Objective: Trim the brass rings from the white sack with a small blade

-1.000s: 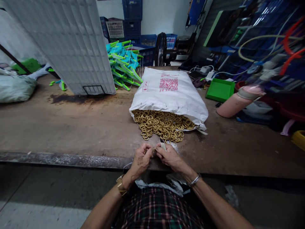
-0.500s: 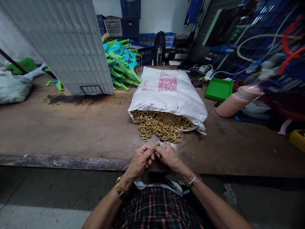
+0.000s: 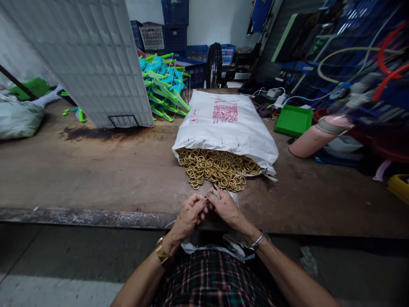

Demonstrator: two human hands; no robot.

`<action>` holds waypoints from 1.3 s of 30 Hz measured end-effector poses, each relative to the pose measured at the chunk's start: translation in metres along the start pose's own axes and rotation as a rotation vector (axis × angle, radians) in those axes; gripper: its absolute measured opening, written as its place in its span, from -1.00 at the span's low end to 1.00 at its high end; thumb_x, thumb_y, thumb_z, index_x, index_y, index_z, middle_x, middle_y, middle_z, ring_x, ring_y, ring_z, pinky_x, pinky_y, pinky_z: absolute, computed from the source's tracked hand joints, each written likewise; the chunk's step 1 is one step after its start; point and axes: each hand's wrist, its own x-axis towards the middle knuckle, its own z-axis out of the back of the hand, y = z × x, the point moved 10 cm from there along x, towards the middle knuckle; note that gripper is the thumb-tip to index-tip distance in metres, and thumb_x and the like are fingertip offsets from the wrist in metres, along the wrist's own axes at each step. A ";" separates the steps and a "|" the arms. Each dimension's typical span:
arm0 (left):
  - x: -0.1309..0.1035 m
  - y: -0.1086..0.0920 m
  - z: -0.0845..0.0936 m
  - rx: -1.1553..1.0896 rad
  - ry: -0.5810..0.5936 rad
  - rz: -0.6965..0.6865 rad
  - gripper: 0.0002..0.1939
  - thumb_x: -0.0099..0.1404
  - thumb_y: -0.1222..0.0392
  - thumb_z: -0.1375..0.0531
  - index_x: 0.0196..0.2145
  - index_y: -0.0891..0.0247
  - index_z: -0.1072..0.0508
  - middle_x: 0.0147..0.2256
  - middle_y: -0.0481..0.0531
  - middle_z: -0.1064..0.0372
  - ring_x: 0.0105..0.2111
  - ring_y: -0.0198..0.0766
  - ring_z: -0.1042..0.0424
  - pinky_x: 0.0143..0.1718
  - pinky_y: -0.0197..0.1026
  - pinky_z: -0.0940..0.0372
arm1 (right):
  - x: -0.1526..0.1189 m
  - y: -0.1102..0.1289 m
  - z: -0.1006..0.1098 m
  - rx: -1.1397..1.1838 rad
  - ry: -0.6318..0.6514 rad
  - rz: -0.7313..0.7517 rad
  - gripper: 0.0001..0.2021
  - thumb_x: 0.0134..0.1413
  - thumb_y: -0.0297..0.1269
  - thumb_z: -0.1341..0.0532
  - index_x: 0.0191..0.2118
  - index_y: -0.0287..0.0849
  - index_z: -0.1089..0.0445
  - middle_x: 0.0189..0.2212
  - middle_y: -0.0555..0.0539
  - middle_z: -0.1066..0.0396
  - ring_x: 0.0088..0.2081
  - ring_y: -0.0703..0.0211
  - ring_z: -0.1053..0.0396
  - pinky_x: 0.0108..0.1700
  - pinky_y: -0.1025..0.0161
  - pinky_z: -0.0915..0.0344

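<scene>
My left hand (image 3: pixel 191 213) pinches a small gold-coloured ring (image 3: pixel 206 199) between thumb and fingertips, just above the front part of the table. Close against it, my right hand (image 3: pixel 226 209) is closed around a small light-grey tool (image 3: pixel 217 194) with a dark tip; the fingers hide most of it, so its kind is unclear. Just beyond both hands, a heap of gold-coloured rings (image 3: pixel 212 168) spills out of the open mouth of a white sack (image 3: pixel 204 123) with red print, which lies on its side.
A tall pale ribbed panel (image 3: pixel 105 64) stands on the wooden table (image 3: pixel 96 175) at left. Behind it sits a pile of green and blue plastic pieces (image 3: pixel 164 85). A pink bottle (image 3: pixel 315 136) leans at right, near a green tray (image 3: pixel 294 120). A fan (image 3: pixel 214 66) stands behind.
The grey tool and my right fingertips have tilted slightly at the ring, while my left hand stays nearly still. Another person's hand behind the panel has gone from sight.
</scene>
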 end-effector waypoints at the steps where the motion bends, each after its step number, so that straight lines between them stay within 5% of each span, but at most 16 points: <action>1: 0.000 0.000 0.000 0.003 -0.007 -0.001 -0.64 0.09 -0.12 -0.15 -0.43 0.26 -0.23 -0.58 -0.15 -0.21 -0.70 -0.53 -0.10 -0.72 -0.43 0.10 | 0.000 0.000 0.003 -0.037 -0.030 0.006 -0.79 0.08 -0.20 0.02 -0.49 -0.16 -0.19 -0.63 0.08 -0.18 -0.55 0.32 -0.12 -0.48 0.37 -0.07; 5: -0.001 -0.002 0.002 0.011 -0.040 -0.017 -0.63 0.08 -0.13 -0.15 -0.44 0.25 -0.22 -0.59 -0.16 -0.20 -0.71 -0.53 -0.07 -0.72 -0.42 0.10 | -0.005 0.002 0.010 -0.292 -0.098 0.093 -0.82 0.08 -0.28 0.04 -0.47 -0.16 -0.20 -0.62 0.08 -0.16 -0.55 0.31 -0.11 -0.46 0.36 -0.02; 10: -0.001 -0.006 0.004 0.049 -0.073 -0.047 -0.62 0.07 -0.13 -0.16 -0.45 0.27 -0.23 -0.58 -0.14 -0.21 -0.69 -0.52 -0.07 -0.69 -0.42 0.07 | -0.014 0.003 -0.009 -0.535 0.036 0.215 -0.88 0.01 -0.44 0.04 -0.43 -0.16 -0.20 -0.60 0.05 -0.20 -0.54 0.29 -0.12 -0.46 0.34 0.03; 22: -0.004 -0.005 0.009 0.174 -0.066 -0.124 -0.60 0.10 -0.16 -0.11 -0.49 0.27 -0.22 -0.62 -0.15 -0.17 -0.67 -0.50 -0.09 -0.65 -0.40 0.01 | -0.014 -0.013 -0.026 -0.777 0.206 0.193 -0.81 -0.05 -0.46 0.01 -0.29 -0.21 -0.26 -0.54 -0.03 -0.34 -0.52 0.26 -0.19 -0.45 0.31 0.07; 29: -0.015 0.008 0.000 -0.100 0.052 -0.023 -0.68 0.14 -0.06 -0.14 -0.44 0.27 -0.21 -0.59 -0.14 -0.20 -0.69 -0.52 -0.11 -0.71 -0.43 0.08 | 0.014 -0.011 -0.022 -0.899 0.126 0.118 -0.72 0.00 -0.46 0.02 -0.14 -0.22 -0.25 -0.46 -0.09 -0.40 -0.46 0.22 -0.28 -0.45 0.31 0.04; 34: -0.014 0.012 0.004 -0.360 0.040 0.016 -0.69 0.14 -0.03 -0.14 -0.43 0.31 -0.23 -0.44 -0.04 -0.28 -0.67 -0.54 -0.12 -0.73 -0.44 0.08 | 0.031 0.005 -0.036 -0.938 0.065 0.183 -0.70 0.01 -0.44 0.00 -0.08 -0.20 -0.20 -0.29 -0.12 -0.42 -0.32 0.19 -0.33 -0.36 0.33 -0.05; 39: -0.014 0.011 0.013 -0.469 0.036 0.033 -0.80 0.16 0.12 -0.14 -0.42 0.30 -0.22 -0.45 -0.03 -0.29 -0.68 -0.54 -0.11 -0.73 -0.44 0.08 | 0.043 0.003 -0.047 -1.061 0.076 0.108 -0.77 0.07 -0.41 0.02 -0.13 -0.16 -0.23 -0.34 -0.11 -0.43 -0.36 0.15 -0.36 -0.41 0.30 -0.04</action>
